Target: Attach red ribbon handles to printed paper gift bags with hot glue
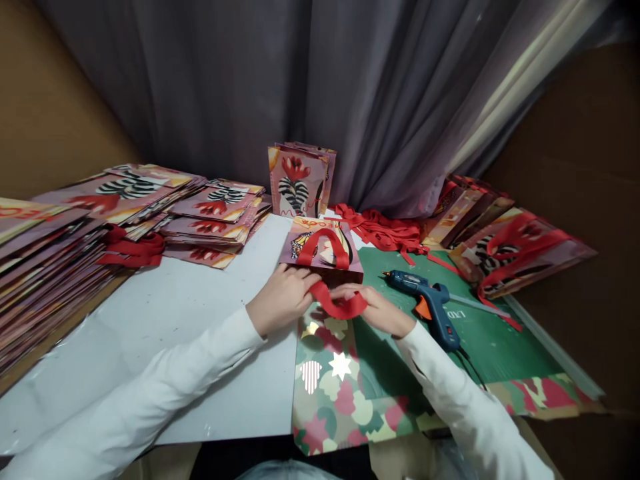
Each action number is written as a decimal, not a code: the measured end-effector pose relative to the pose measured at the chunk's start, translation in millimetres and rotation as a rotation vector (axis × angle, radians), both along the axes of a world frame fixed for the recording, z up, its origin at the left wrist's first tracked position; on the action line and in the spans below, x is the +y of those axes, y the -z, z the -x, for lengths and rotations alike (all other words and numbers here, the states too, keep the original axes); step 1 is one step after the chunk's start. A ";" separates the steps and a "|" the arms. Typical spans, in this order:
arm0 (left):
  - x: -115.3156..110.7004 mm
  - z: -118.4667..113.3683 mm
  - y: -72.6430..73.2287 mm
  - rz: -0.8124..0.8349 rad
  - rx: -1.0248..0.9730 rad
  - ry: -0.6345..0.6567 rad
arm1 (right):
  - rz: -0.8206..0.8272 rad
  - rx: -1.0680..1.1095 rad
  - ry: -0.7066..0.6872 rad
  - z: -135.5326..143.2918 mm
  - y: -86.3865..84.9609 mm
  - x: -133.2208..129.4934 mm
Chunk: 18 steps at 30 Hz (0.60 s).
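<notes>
A small printed paper bag (323, 233) lies in the middle of the table, its opening toward me. One red ribbon loop (327, 241) rests over its printed face; a second red ribbon (340, 303) curves below the opening. My left hand (286, 297) is closed on the bag's left edge, beside the ribbon's left end. At the right end of that ribbon, my right hand (373, 307) is closed at the bag's lower right edge, its fingertips partly hidden behind the ribbon.
Flat bags are stacked (215, 207) at left. An upright bag (297, 180) stands behind, near a red ribbon pile (385, 230). A blue glue gun (433, 303) lies on a green board (470, 340); finished-looking bags (515, 253) lean at right.
</notes>
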State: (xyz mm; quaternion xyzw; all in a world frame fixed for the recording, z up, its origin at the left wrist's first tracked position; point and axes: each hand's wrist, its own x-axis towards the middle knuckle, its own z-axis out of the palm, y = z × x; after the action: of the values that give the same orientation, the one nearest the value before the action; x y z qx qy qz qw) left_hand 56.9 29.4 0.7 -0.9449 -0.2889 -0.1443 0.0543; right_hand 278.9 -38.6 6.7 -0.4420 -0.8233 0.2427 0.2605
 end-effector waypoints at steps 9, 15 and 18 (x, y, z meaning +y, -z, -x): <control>-27.3 29.1 23.5 0.407 0.173 0.270 | 0.459 0.135 -0.149 -30.7 -13.9 -65.5; -12.3 6.7 25.2 0.483 0.054 0.225 | -0.008 -0.025 0.436 -18.9 19.1 -65.4; -7.7 -15.9 41.8 0.412 -0.006 -0.058 | -0.012 0.007 0.453 17.5 30.0 -49.6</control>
State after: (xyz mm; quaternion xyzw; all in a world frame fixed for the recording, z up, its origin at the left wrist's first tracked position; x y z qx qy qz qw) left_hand 72.8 21.7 -41.0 -0.9269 -0.3393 -0.0832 -0.1370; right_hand 261.4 -88.2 -23.2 -0.6133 -0.7034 0.1748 0.3139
